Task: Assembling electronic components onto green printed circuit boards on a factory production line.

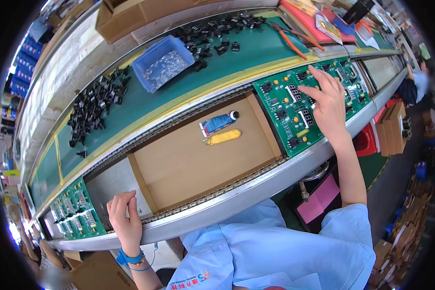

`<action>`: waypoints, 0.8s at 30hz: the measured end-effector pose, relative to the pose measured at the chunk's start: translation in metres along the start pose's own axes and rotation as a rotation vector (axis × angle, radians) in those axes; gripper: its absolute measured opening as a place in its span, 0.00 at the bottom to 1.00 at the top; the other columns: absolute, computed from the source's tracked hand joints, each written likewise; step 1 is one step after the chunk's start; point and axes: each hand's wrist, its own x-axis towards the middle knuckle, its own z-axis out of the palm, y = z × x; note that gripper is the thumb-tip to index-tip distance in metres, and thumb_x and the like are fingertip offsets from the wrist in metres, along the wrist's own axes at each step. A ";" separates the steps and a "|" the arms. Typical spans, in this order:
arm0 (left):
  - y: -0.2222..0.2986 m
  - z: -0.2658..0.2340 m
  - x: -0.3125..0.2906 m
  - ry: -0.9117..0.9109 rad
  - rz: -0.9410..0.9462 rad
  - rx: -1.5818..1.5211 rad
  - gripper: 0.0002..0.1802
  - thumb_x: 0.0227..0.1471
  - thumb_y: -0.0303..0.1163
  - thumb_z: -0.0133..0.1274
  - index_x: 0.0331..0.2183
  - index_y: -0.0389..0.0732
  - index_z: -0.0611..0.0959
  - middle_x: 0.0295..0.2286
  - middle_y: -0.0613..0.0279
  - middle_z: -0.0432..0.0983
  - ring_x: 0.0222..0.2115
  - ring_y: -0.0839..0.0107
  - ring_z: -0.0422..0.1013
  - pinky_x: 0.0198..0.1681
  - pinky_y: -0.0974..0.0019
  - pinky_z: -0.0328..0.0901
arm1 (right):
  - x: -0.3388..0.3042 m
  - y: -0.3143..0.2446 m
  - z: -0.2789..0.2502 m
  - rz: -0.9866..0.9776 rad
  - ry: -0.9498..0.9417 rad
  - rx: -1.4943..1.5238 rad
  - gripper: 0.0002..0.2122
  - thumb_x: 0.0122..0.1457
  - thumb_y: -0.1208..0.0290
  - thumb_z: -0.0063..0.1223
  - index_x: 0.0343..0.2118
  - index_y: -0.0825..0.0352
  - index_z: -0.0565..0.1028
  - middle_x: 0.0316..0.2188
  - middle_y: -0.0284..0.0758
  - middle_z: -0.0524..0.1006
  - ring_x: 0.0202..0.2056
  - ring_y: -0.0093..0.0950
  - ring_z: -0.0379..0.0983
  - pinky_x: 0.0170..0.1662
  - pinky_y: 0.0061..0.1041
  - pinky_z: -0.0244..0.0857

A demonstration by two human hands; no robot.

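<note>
The right hand [329, 104] lies open, fingers spread, flat on the green circuit board [295, 108] at the conveyor's right end. The left hand [125, 220], holding nothing, rests loosely curled on the conveyor's metal rim [237, 200], beside another green circuit board [75, 210].

Bright, even light — warped, dark rim

A conveyor line [256, 186] carries a brown cardboard tray [198, 159], with a green circuit board [287, 113] just right of the tray and another green circuit board [77, 210] to its left. Beyond the tray, a green bench mat [145, 104] bears a blue parts bin [162, 64], black components [94, 104] left of the bin, and orange-handled pliers [295, 41] well right of it.
</note>
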 end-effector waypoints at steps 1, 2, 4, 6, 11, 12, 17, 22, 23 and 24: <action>0.000 0.000 0.000 -0.006 0.006 0.002 0.06 0.50 0.21 0.51 0.32 0.38 0.81 0.29 0.59 0.75 0.32 0.60 0.67 0.38 0.63 0.61 | 0.001 0.002 0.001 0.009 0.027 0.011 0.17 0.42 0.85 0.46 0.33 0.61 0.82 0.52 0.36 0.71 0.55 0.36 0.63 0.58 0.44 0.52; 0.000 0.001 0.000 -0.012 0.021 0.005 0.06 0.50 0.21 0.51 0.32 0.38 0.81 0.29 0.59 0.75 0.32 0.60 0.67 0.38 0.63 0.61 | 0.003 0.005 0.000 0.019 0.054 0.021 0.17 0.42 0.85 0.47 0.32 0.61 0.82 0.51 0.36 0.71 0.55 0.36 0.63 0.58 0.43 0.52; 0.003 0.005 0.000 -0.014 -0.026 0.031 0.05 0.51 0.22 0.51 0.32 0.38 0.80 0.29 0.59 0.75 0.32 0.60 0.67 0.38 0.63 0.61 | 0.008 0.017 -0.005 0.012 0.055 0.048 0.16 0.41 0.85 0.47 0.30 0.61 0.82 0.51 0.36 0.71 0.55 0.36 0.64 0.58 0.42 0.52; 0.008 0.012 -0.002 -0.006 -0.024 0.031 0.05 0.52 0.22 0.51 0.32 0.37 0.80 0.29 0.58 0.75 0.31 0.60 0.66 0.38 0.62 0.61 | 0.012 0.032 -0.007 -0.003 0.056 0.078 0.15 0.41 0.85 0.47 0.28 0.61 0.82 0.51 0.36 0.72 0.55 0.35 0.64 0.58 0.41 0.52; 0.017 0.018 -0.003 0.003 -0.021 0.074 0.06 0.52 0.21 0.51 0.33 0.37 0.80 0.28 0.58 0.75 0.31 0.60 0.66 0.37 0.62 0.62 | 0.012 0.047 0.009 -0.069 -0.032 0.241 0.15 0.39 0.86 0.47 0.24 0.61 0.83 0.51 0.35 0.72 0.56 0.34 0.62 0.59 0.36 0.51; 0.018 0.019 -0.003 -0.005 -0.011 0.084 0.06 0.52 0.21 0.51 0.33 0.37 0.80 0.28 0.58 0.75 0.31 0.60 0.66 0.37 0.62 0.62 | 0.012 0.050 0.011 -0.077 -0.042 0.238 0.15 0.40 0.86 0.46 0.24 0.61 0.83 0.51 0.35 0.72 0.56 0.34 0.62 0.59 0.36 0.51; 0.021 0.022 -0.005 -0.014 -0.054 0.103 0.06 0.51 0.20 0.51 0.34 0.36 0.81 0.25 0.58 0.73 0.30 0.62 0.66 0.36 0.63 0.62 | 0.018 0.061 0.015 -0.068 0.088 0.355 0.14 0.41 0.86 0.46 0.25 0.62 0.83 0.47 0.34 0.74 0.52 0.35 0.66 0.55 0.36 0.55; 0.021 0.025 -0.005 -0.012 -0.031 0.131 0.07 0.51 0.20 0.51 0.34 0.36 0.81 0.25 0.58 0.73 0.29 0.62 0.66 0.35 0.63 0.62 | 0.009 0.064 0.025 -0.101 0.032 0.362 0.16 0.41 0.86 0.47 0.30 0.63 0.82 0.47 0.35 0.74 0.51 0.35 0.66 0.54 0.37 0.56; 0.019 0.025 -0.005 -0.001 -0.032 0.143 0.07 0.51 0.20 0.51 0.34 0.35 0.81 0.25 0.58 0.74 0.29 0.62 0.66 0.35 0.63 0.62 | 0.011 0.065 0.022 -0.080 0.126 0.348 0.17 0.41 0.86 0.47 0.32 0.63 0.81 0.47 0.35 0.74 0.51 0.36 0.66 0.54 0.37 0.56; 0.018 0.025 -0.006 0.010 -0.034 0.154 0.07 0.52 0.20 0.51 0.34 0.35 0.81 0.26 0.58 0.74 0.30 0.62 0.66 0.36 0.63 0.62 | 0.013 0.065 0.018 -0.059 0.220 0.333 0.18 0.41 0.86 0.47 0.34 0.62 0.81 0.46 0.35 0.74 0.51 0.36 0.67 0.53 0.37 0.57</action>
